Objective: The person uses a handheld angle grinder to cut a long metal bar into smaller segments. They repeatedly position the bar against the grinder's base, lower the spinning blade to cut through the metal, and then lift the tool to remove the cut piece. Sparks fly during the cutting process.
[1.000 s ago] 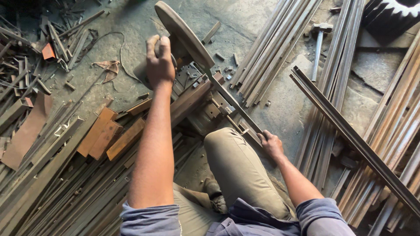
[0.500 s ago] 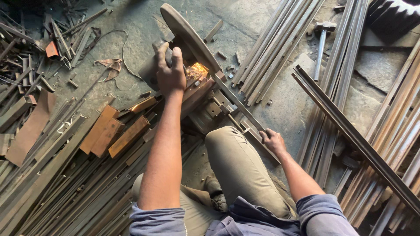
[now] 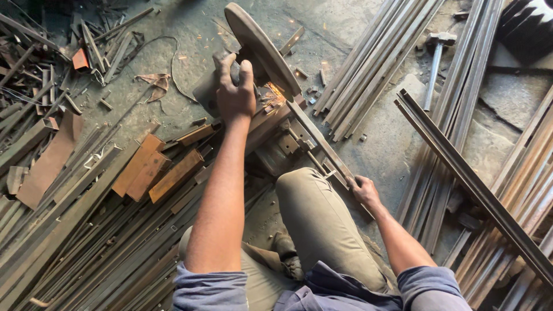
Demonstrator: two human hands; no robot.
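Note:
A metal chop saw (image 3: 262,52) with a curved blade guard stands on the floor in front of me. My left hand (image 3: 235,92) grips its handle from above, pressed low. Orange sparks (image 3: 276,91) fly where the blade meets a long steel bar (image 3: 317,141) clamped in the saw's vise. My right hand (image 3: 364,190) holds that bar down near my right knee, at its nearer end. My bent leg in khaki trousers (image 3: 322,230) lies between my arms.
Rusty flat bars and angle offcuts (image 3: 144,173) pile at the left. Long steel rods (image 3: 374,63) lie right of the saw, a hammer (image 3: 435,63) among them. A long dark steel channel (image 3: 466,178) runs diagonally at the right. A cable (image 3: 173,63) trails across the concrete floor.
My left hand has pushed the saw handle down towards the bar, and sparks have started at the cut. My right hand stays on the bar.

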